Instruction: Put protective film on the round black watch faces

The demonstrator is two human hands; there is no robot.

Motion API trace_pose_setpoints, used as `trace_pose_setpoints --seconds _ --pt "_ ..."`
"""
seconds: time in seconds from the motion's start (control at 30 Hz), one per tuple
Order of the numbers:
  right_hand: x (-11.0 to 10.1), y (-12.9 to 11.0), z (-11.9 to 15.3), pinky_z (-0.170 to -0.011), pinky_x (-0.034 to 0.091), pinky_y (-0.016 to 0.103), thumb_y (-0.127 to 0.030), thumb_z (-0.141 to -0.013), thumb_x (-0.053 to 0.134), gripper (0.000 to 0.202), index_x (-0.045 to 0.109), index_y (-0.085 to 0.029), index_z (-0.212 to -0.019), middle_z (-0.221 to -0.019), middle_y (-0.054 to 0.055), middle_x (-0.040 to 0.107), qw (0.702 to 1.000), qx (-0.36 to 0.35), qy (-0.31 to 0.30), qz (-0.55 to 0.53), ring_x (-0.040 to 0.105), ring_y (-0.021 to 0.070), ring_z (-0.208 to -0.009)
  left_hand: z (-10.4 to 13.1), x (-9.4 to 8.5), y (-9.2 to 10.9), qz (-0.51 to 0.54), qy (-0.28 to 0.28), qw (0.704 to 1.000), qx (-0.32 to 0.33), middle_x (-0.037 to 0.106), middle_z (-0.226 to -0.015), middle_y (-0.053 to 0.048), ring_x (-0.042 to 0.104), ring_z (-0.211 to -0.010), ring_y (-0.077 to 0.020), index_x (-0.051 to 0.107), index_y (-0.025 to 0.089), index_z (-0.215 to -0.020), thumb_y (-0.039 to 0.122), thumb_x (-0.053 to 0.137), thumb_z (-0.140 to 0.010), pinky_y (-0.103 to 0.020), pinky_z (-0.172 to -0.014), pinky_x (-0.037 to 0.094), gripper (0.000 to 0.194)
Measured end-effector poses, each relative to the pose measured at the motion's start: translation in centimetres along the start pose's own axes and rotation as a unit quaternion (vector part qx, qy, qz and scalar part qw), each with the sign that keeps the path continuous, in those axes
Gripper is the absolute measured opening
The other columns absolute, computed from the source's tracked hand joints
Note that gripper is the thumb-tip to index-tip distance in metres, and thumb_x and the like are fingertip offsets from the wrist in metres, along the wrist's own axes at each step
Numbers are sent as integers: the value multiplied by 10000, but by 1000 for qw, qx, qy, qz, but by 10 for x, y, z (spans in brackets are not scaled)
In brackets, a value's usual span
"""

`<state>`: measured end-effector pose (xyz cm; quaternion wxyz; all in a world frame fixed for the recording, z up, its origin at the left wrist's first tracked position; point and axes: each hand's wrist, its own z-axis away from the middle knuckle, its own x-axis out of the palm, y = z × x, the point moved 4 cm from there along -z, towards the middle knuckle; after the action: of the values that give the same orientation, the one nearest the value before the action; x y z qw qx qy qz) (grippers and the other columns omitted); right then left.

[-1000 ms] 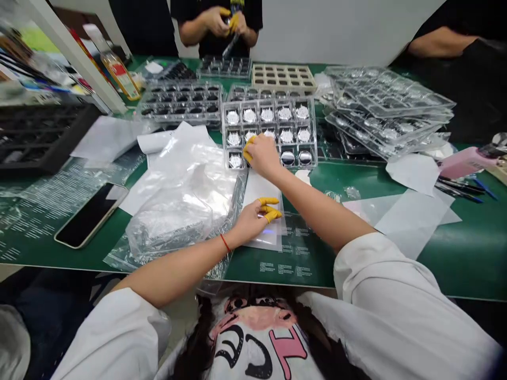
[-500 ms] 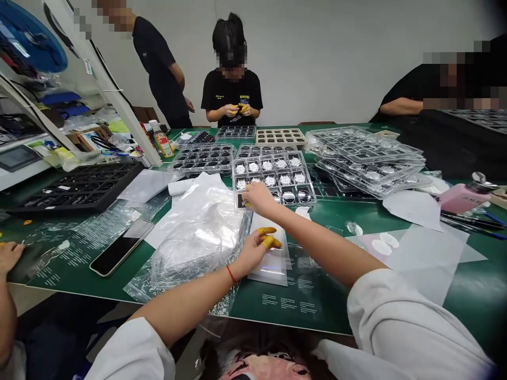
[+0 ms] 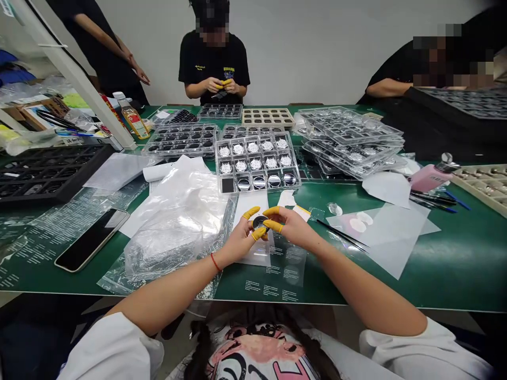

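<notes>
Head view. Both hands before the chest, close together over the table, yellow covers on thumbs and fingertips. Left hand (image 3: 238,241): half curled, thumb and fingers pinching a dark round piece (image 3: 260,224) by its edge; red cord at the wrist. Right hand (image 3: 298,228): thumb and fingertips closed on the same piece from the other side, palm loosely bent. Piece held up above a white sheet (image 3: 252,258), nearer the person than the clear tray (image 3: 227,186). Tray: three rows of five; silvery discs in the two far rows, four darker glossy ones in the near row, its left corner pocket bare.

Surface: green table (image 3: 467,258). Crumpled clear bag (image 3: 178,227) beside the left hand, phone (image 3: 93,240) farther left. Black tweezers (image 3: 343,235) right of the right hand, tips direction unclear. Pink bottle (image 3: 429,178) near a leaning stack of trays (image 3: 352,138). Room: pale wall (image 3: 301,53); one co-worker (image 3: 214,63) opposite, hands busy with a small dark item; another person (image 3: 105,53) standing at left; a third (image 3: 390,74) bent over at right.

Writing: yellow capitals on the opposite co-worker's black shirt, seemingly starting "MISSOU"; white print on clear film (image 3: 291,269) too small to read; red label on the amber bottle (image 3: 134,120) illegible
</notes>
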<state>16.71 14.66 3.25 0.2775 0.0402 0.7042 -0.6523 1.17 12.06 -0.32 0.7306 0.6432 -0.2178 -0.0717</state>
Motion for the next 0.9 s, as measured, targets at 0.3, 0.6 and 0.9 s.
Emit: trace_pose_setpoints --seconds 0.3,0.6,0.9 --pt "4 -19 15 -784 491 361 -192 -888 605 108 712 -200 -888 -884 73 698 956 -188 73 212 611 205 -865 1 3 3 -106 -7 994 -9 572 -1276 -120 648 -1016 -190 416 183 -1349 324 727 -804 -361 -933 544 643" --pt "-62 22 -5 -721 445 370 -146 -790 661 160 683 -150 -949 -923 123 677 910 82 84 398 620 270 -827 9 0 13 -94 -28 991 -92 614 -952 -11 695 -873 -160 434 201 -1288 299 774 -764 -326 -841 548 632" --pt "-64 44 -55 -775 402 368 -167 -857 547 123 659 -134 -895 -926 131 682 920 59 129 366 598 262 -892 7 -4 12 -90 11 993 -72 665 -871 20 696 -818 -136 414 207 -1233 315 791 -755 -299 -791 538 618"
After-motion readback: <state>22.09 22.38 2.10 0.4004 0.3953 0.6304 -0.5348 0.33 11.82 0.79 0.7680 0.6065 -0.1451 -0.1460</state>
